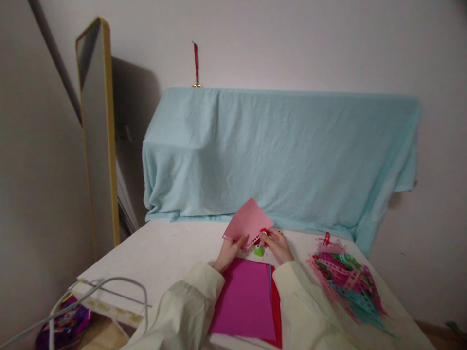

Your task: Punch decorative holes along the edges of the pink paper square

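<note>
My left hand [230, 252] pinches the lower edge of a pink sheet of paper [248, 218], which is tilted up above the table. A row of small punched holes runs along two of the sheet's edges. My right hand [279, 245] is closed around a small red craft punch [263, 232] at the sheet's right corner; the fingers partly cover it. Just below the sheet, between my hands, a small green craft punch [259, 251] stands on the table. Under my forearms lies a stack of paper, with a magenta sheet [244, 301] on top and red paper [278, 318] showing at its right.
A heap of punched paper strips [352, 282] in several colours lies on the white table [146, 250] at right. Light blue cloth [277, 155] drapes along the back. At left are a gold-framed mirror [108, 136], a grey cable [120, 279] and a purple bag [65, 323].
</note>
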A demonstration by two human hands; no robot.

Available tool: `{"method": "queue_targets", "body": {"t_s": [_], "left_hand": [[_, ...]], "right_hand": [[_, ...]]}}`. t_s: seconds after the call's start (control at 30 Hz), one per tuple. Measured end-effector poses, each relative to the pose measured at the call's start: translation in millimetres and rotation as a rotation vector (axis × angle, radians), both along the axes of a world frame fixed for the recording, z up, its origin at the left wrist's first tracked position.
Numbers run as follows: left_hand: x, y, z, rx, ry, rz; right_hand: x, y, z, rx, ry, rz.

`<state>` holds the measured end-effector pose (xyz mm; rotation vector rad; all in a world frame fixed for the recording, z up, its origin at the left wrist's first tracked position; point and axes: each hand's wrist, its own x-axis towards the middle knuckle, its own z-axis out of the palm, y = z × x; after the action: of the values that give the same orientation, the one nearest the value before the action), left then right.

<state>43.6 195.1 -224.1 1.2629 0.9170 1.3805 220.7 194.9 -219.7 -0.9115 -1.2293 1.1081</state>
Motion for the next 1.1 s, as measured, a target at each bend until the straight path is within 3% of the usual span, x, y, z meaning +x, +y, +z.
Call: {"method": "queue_targets", "body": {"t_s": [0.2, 0.43, 0.9, 1.1], "left_hand": [[3, 0, -4.8, 0.074, 0.018, 0.074], [0, 8, -19.4, 0.095, 0.166, 0.053], [-3, 11, -22.8, 0.089, 0.291, 0.021], [-2, 9, -22.8, 0.126, 0.321, -0.018]], "right_hand": [[1, -1, 3.3, -0.024, 0.057, 0.016], [0, -2, 4.7, -0.13, 0.148, 0.111], [1, 0, -0.3, -0.176, 0.129, 0.067], [1, 1, -2.8, -0.198, 0.094, -0.026]]}}
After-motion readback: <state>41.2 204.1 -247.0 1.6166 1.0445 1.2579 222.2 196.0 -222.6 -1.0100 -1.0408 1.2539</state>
